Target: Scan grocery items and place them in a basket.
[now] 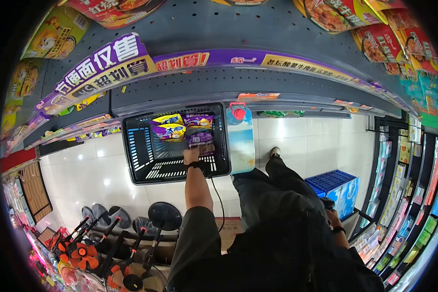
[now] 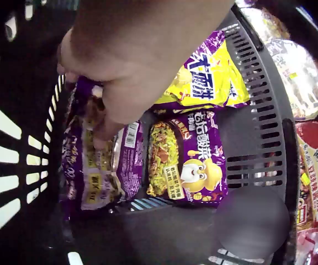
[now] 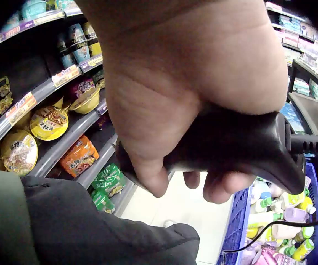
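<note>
"Two hands are busy: what does each have?"

"Fingers of the left hand [image 2: 120, 80] touch a purple noodle packet [image 2: 106, 168] in the black basket [image 1: 223, 131]; whether they pinch it, I cannot tell. The right hand [image 3: 192, 72] is wrapped round a corded black device [image 3: 231, 143]."

"How would that packet handle?"

"Light, I'd judge, its film slick and crinkly, the noodle cake inside probably brittle. I'd take its broad faces, or an end seal, without squeezing hard."

"Anything readable?"

"On it, a barcode; its small print is too blurred. The neighbouring cartoon packet [image 2: 186, 157] says 老坛酸菜, and a yellow packet [image 2: 206, 77] 大面饼. Farther out, the purple shelf strip [image 1: 219, 58] carries the 统一 brand, and an angled sign [image 1: 102, 63] reads 方便面仅售: 'instant noodles only'."
</note>
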`<state>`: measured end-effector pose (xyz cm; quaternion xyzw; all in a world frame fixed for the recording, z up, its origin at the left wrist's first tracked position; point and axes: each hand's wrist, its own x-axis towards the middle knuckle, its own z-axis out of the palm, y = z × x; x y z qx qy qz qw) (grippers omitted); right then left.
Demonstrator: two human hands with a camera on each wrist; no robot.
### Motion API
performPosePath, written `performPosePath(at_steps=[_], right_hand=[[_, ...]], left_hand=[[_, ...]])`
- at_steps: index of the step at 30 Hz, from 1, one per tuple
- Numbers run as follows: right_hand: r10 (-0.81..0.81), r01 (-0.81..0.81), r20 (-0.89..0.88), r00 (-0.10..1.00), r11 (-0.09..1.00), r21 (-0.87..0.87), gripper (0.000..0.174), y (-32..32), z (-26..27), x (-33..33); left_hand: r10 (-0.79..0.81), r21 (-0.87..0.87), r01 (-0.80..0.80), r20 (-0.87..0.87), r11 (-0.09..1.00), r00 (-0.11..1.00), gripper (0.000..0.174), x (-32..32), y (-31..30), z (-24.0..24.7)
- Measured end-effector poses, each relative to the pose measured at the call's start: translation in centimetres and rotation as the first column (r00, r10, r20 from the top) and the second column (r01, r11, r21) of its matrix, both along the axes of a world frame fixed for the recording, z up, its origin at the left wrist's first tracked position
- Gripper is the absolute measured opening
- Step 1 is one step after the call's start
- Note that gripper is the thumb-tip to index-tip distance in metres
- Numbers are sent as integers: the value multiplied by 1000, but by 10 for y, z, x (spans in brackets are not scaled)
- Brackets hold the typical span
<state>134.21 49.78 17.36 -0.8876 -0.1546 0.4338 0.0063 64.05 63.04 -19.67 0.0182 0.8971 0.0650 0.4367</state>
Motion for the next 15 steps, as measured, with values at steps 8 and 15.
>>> performPosePath(at_steps=[8, 15], right_hand=[[55, -53, -41, 998, 998, 26, 43, 0, -9, 10], [47, -35, -118, 992, 994, 105, 34, 25, -16, 2]], left_hand=[[372, 394, -792, 725, 467, 580, 40, 9, 24, 75], [356, 412, -773, 714, 482, 602, 47, 18, 44, 81]])
